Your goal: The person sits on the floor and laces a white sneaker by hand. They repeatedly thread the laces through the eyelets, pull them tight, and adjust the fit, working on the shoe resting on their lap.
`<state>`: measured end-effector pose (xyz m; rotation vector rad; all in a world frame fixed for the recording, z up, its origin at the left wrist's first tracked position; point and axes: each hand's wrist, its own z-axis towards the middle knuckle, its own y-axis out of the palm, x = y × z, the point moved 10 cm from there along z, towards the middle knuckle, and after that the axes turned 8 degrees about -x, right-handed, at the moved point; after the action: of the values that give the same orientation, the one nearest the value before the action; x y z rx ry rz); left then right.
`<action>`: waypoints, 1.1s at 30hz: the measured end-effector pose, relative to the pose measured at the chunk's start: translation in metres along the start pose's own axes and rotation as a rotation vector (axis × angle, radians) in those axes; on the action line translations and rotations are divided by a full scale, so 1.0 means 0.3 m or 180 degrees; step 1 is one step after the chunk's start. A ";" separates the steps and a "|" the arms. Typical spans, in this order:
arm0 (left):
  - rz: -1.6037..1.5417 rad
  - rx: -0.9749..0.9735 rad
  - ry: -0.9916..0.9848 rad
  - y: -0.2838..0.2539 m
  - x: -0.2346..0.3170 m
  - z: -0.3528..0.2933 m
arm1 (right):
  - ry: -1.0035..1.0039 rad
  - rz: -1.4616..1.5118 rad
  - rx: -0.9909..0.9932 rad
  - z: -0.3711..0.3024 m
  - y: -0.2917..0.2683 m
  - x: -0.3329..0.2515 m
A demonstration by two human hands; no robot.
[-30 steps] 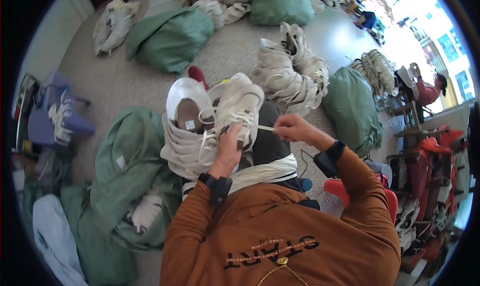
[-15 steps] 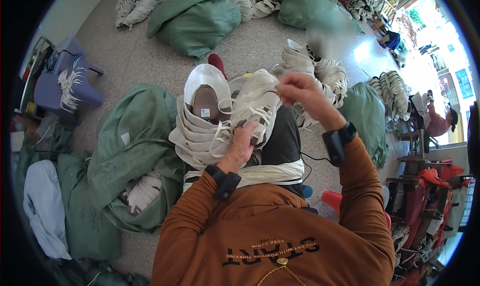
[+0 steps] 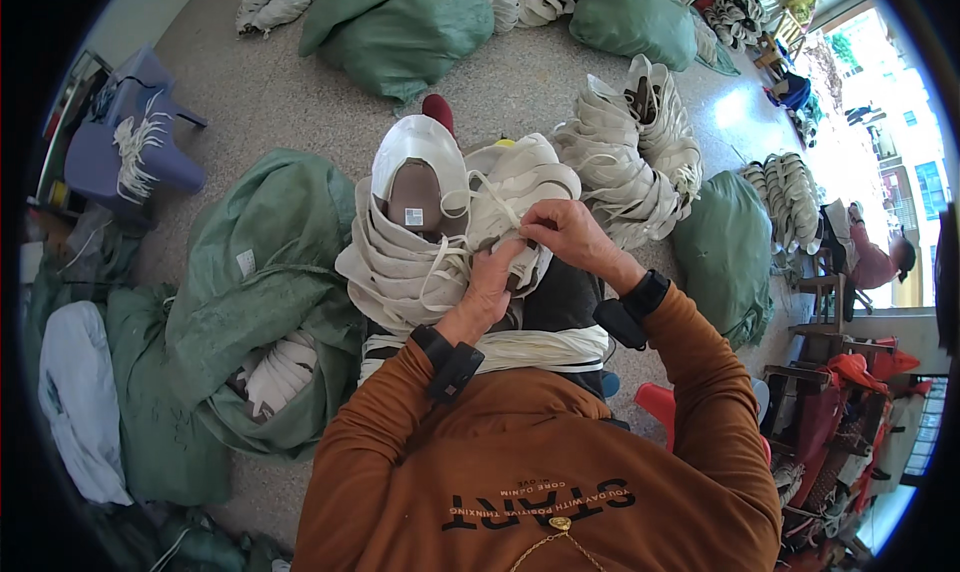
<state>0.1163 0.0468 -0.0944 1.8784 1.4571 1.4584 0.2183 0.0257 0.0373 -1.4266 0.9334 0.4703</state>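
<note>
Over my lap lies a cream shoe upper (image 3: 530, 177) with a pale lace (image 3: 492, 190) strung across its front. My left hand (image 3: 487, 284) is closed on the near part of this upper, thumb on top. Right beside that thumb, my right hand (image 3: 575, 234) pinches at the eyelet edge; the lace end in its fingers is mostly hidden. A nested stack of similar uppers (image 3: 400, 272) rests against my left hand, the top one showing a brown tongue (image 3: 415, 197) with a white label. Across my thighs runs a bundle of cream laces (image 3: 540, 350).
Green sacks (image 3: 262, 232) lie on the left, one opened on more uppers (image 3: 283, 377). Stacked uppers (image 3: 625, 162) and another green sack (image 3: 722, 257) are to the right. A purple stool (image 3: 130, 157) with white laces stands far left. Another person (image 3: 878, 252) sits far right.
My right hand has come down and left from beyond the upper to its eyelets, next to my left thumb. The left hand keeps its hold; the upper has tilted slightly.
</note>
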 end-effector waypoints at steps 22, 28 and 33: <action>0.0142 -0.0154 -0.0022 -0.023 -0.017 0.016 | -0.0448 -0.1563 -0.0814 0.060 0.069 -0.050; 0.0065 0.0045 -0.0035 -0.005 -0.008 0.013 | 0.0037 -0.0984 -0.0078 -0.088 -0.006 -0.040; -0.0371 -0.0571 -0.0683 0.025 -0.026 0.021 | -0.0062 -0.0524 0.0254 -0.145 0.056 -0.017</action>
<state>0.1260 0.0389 -0.0950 1.7498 1.2689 1.2468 0.1911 -0.0123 0.0358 -1.4107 0.8031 0.3204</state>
